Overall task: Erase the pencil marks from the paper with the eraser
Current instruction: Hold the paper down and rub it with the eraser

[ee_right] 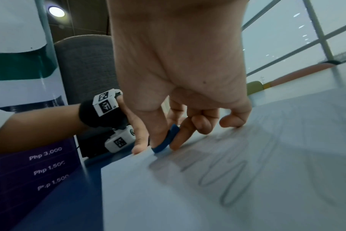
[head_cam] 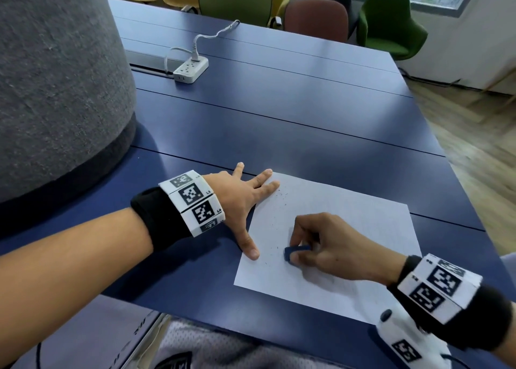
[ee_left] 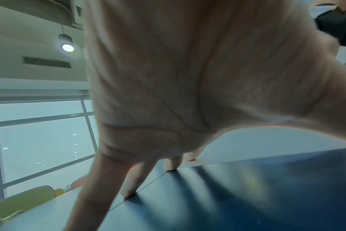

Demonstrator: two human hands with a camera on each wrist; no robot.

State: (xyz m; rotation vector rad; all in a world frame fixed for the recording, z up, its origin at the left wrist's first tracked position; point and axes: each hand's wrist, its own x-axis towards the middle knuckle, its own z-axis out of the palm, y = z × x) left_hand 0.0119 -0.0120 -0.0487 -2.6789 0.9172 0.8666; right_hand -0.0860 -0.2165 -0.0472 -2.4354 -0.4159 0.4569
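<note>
Hands [head_cam: 243, 198] two, eraser [head_cam: 296, 253] one.

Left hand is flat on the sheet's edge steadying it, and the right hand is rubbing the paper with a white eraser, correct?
Not quite: the eraser is blue, not white, as the head and right wrist views show. The rest stands: the left hand lies spread on the edge of the paper, and the right hand pinches the eraser against it.

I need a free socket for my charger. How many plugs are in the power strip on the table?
1. A single white plug sits at the far end of the power strip; the sockets nearer the camera look empty, though its far side is hidden.
</note>
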